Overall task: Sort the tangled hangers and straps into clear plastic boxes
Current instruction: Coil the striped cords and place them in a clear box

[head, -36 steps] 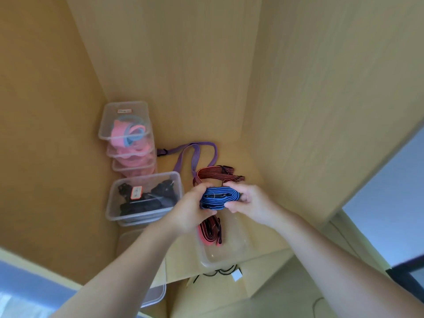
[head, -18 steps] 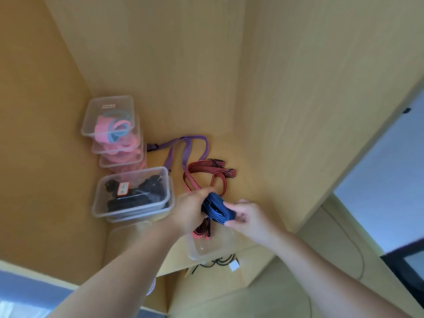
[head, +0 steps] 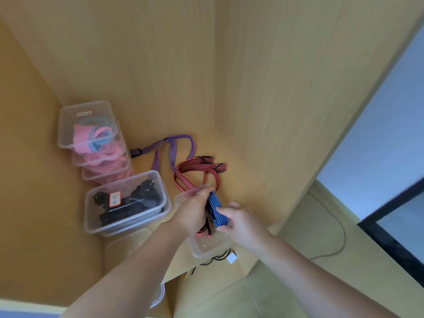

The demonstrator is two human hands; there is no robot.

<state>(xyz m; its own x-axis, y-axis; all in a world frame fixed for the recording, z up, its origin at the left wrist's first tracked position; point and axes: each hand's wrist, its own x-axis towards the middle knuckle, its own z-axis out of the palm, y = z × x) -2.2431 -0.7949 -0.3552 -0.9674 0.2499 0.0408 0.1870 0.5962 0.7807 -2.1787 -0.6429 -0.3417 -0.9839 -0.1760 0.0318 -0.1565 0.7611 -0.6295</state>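
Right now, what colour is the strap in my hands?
Strap: blue with dark stripes; head view.

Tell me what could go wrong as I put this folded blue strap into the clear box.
1. The blue strap is kept folded only by your left hand and right hand; it may spring open on release.
2. The red strap seems to trail over the rim of the clear box, so the two could tangle.
3. That box sits at the front edge of the shelf; a push might tip it off.
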